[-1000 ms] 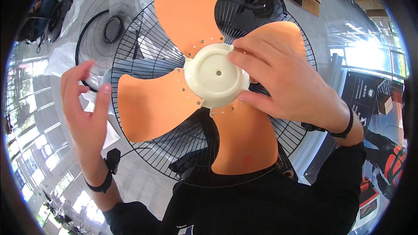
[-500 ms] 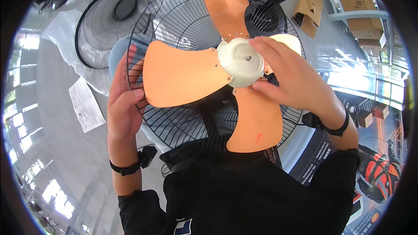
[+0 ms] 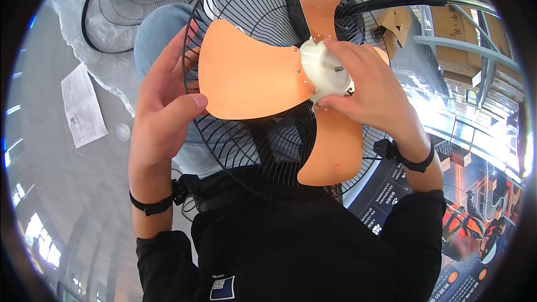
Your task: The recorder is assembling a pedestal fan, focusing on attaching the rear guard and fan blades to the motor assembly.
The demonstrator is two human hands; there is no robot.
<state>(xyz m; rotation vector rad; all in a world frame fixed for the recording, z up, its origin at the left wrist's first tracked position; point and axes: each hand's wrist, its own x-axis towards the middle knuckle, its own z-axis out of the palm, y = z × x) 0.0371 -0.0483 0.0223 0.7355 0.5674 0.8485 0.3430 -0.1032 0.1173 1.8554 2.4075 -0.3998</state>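
The left hand (image 3: 162, 109) grips the left rim of the black wire fan guard (image 3: 246, 151), fingers hooked through the wires and the thumb lying against the edge of the nearest orange blade. The right hand (image 3: 372, 98) is closed around the cream hub (image 3: 321, 70) of the three-bladed orange fan blade (image 3: 251, 78), fingertips pinching it from the right with the metal motor shaft showing at its centre. The blade sits inside the guard, in front of the black motor housing (image 3: 321, 14), all held over the person's lap.

By the look of it, the hub is being seated on the shaft. To do that well, I would hold the guard steady with the left hand, keep the hub square to the shaft, and turn it gently until it slides home, pressing on the hub and not on the thin blades.

Whether the hub is fully down on the shaft cannot be told, since the fingers cover its right side. The third blade is mostly hidden behind the right hand. A second wire guard (image 3: 145, 0) lies on clear plastic sheeting at the upper left, cut off by the rim, with a printed leaflet (image 3: 84, 106) on the floor beside it.
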